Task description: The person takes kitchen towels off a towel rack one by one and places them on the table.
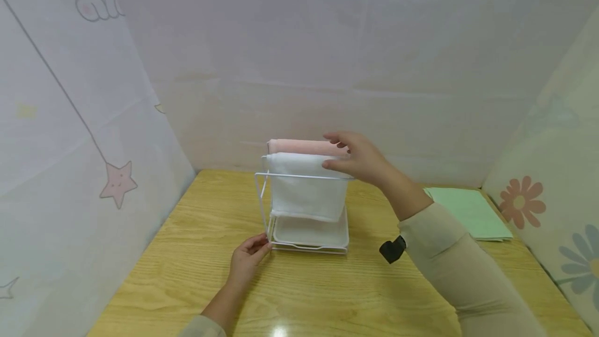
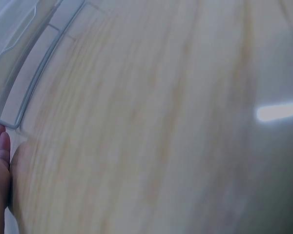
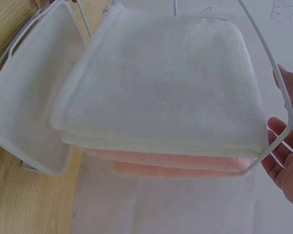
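White rack between both hands

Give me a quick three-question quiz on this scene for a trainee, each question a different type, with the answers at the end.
1. Multiple choice: which colour of cloth lies on the table, off the rack? A, pink; B, white; C, green.
2. True or false: the left hand is at the rack's lower front corner, while the right hand is up by the top of the white cloth.
3. Fill in the gap: in the head view, the cloth hanging just behind the white cloth is ____.

Key:
1. C; the green cloth lies there.
2. True.
3. Pink; the pink cloth hangs behind it.
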A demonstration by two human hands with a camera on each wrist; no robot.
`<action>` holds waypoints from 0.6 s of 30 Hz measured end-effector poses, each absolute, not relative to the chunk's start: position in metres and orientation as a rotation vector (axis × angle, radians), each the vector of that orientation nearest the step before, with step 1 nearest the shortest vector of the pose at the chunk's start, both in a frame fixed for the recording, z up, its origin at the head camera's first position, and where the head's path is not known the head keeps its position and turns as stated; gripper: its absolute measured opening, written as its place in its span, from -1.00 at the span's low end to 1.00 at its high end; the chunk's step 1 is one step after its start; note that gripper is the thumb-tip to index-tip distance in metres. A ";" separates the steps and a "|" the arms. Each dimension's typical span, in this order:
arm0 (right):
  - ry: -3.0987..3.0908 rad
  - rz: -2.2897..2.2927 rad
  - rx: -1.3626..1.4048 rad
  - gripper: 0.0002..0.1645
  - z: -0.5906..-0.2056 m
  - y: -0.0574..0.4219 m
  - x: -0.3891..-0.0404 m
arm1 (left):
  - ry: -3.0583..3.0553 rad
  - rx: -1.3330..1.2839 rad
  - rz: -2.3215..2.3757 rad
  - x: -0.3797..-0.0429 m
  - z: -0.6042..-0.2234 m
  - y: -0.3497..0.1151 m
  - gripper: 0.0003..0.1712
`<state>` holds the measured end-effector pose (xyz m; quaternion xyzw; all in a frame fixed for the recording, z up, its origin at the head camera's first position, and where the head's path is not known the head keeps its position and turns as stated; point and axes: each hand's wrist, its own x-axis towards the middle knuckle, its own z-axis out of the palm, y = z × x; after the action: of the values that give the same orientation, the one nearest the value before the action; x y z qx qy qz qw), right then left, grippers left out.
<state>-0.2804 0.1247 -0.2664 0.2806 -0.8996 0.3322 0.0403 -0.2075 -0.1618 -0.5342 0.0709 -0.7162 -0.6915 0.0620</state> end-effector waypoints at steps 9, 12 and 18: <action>-2.820 0.978 0.883 -0.22 -0.267 0.105 -0.292 | -2.169 0.225 -2.087 -0.207 -0.533 -0.161 -0.57; -2.838 0.970 0.882 -0.24 -0.268 0.099 -0.295 | -2.164 0.223 -2.084 -0.207 -0.533 -0.160 -0.57; -2.885 0.949 0.846 -0.33 -0.269 0.090 -0.299 | -2.170 0.211 -2.083 -0.206 -0.532 -0.159 -0.58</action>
<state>-0.2988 0.0902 -0.2688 0.2682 -0.9151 0.3011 -0.0057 -0.2056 -0.1592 -0.5321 0.0698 -0.7182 -0.6895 0.0629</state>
